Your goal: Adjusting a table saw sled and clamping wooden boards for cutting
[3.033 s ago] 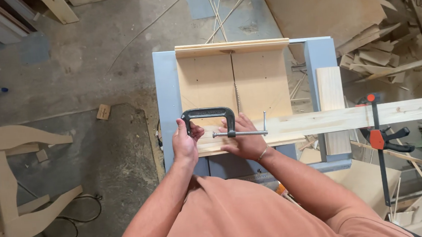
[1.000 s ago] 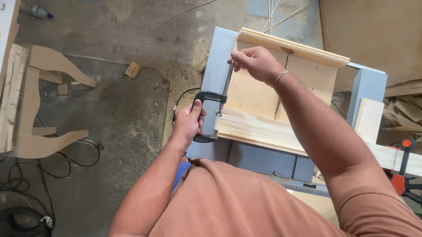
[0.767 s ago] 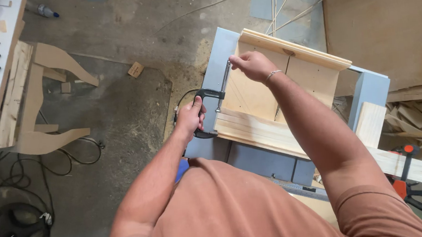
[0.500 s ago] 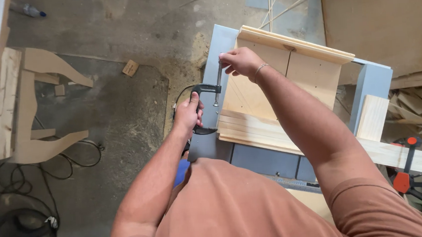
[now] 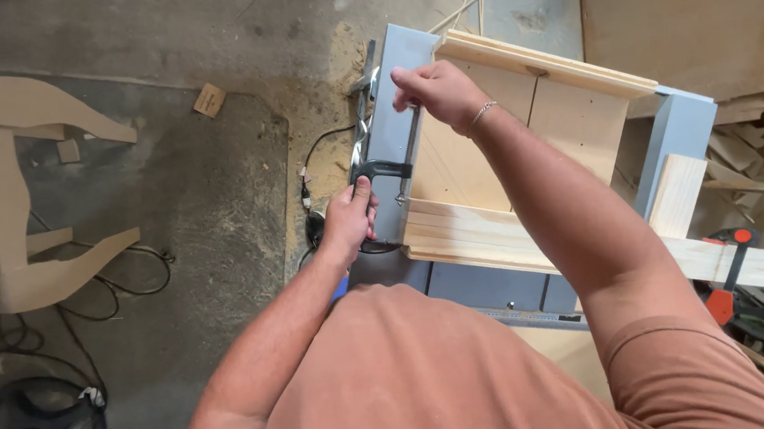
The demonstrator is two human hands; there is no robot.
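Holding the black C-clamp (image 5: 379,174) at the left edge of the blue-grey bench (image 5: 681,126), my left hand (image 5: 347,221) has its grip clenched around the frame, while my right hand (image 5: 434,92) pinches the top of its screw. If the frame twists as I tighten, I judge the pale wooden boards (image 5: 487,180) could shift. A small tan cardboard tag (image 5: 209,99) lies on the concrete floor (image 5: 201,191).

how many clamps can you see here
2. A black clamp at the blue table's left edge, gripped by the left hand; an orange clamp on the plank at right. More may be hidden.
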